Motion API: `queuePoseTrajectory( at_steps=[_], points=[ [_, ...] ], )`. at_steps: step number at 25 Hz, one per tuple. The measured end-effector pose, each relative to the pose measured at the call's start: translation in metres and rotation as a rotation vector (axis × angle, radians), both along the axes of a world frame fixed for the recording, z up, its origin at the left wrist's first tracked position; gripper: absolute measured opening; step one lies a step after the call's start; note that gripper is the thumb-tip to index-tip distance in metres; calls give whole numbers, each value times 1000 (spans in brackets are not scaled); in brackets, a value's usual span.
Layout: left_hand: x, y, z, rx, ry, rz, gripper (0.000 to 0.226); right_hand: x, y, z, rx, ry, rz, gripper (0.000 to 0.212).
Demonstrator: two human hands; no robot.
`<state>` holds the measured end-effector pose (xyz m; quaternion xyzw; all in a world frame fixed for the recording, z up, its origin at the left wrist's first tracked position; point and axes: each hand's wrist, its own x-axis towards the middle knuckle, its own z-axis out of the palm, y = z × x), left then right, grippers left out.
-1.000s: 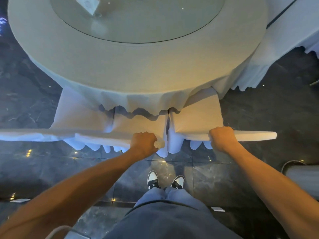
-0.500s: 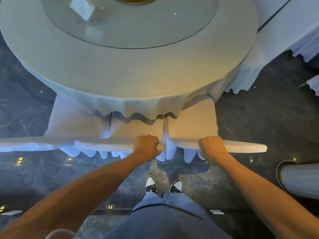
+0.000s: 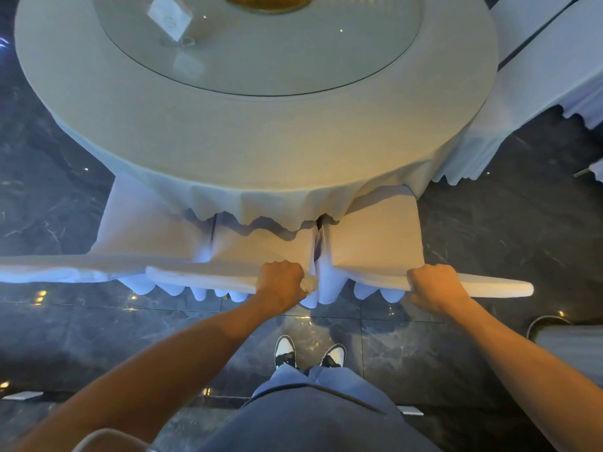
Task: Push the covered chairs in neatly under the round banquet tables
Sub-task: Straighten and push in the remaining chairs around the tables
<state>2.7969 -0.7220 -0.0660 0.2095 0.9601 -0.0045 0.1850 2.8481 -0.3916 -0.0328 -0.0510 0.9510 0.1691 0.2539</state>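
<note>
Head view, looking down. Round banquet table (image 3: pixel 293 138) with a cream cloth and a glass turntable (image 3: pixel 261 60) on top; a card stand (image 3: pixel 169 17) sits on the glass.

Three covered chairs stand side by side at the near edge of the table, seats partly under the scalloped cloth hem.

Left hand (image 3: pixel 282 285): fingers curled over the top edge of the middle chair (image 3: pixel 257 249) back, at its right end. The knuckles face the camera; the fingertips are hidden on the far side of the back, so the chair's top rail lies inside the curl of the fingers.

Right hand (image 3: pixel 435 285): the same grip on the top edge of the right chair (image 3: pixel 375 236) back, about midway along it, fingers wrapped over and pressed together, tips out of sight.

Left chair (image 3: pixel 143 223): untouched, its back in line with the other two.

Narrow dark gap between middle and right chair seats.

Another covered chair (image 3: pixel 538 70) stands at upper right, apart from this table. The person's shoes (image 3: pixel 308 353) are on the dark marble floor (image 3: pixel 49 337), just behind the chair backs.
</note>
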Motion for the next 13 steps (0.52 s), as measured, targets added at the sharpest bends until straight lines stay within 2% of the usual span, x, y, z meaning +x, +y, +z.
queuePoseTrajectory(
  at_steps=[4,9,13],
  points=[
    [-3,-1,2,-14,3,13,39,3,18,0,-13,-41,8,19],
    [-5,3,4,-37,19,-7,38,15,57,5,93,-100,-12,28],
    [-6,4,5,-20,-9,5,36,9,30,4,63,-117,2,23]
  ],
)
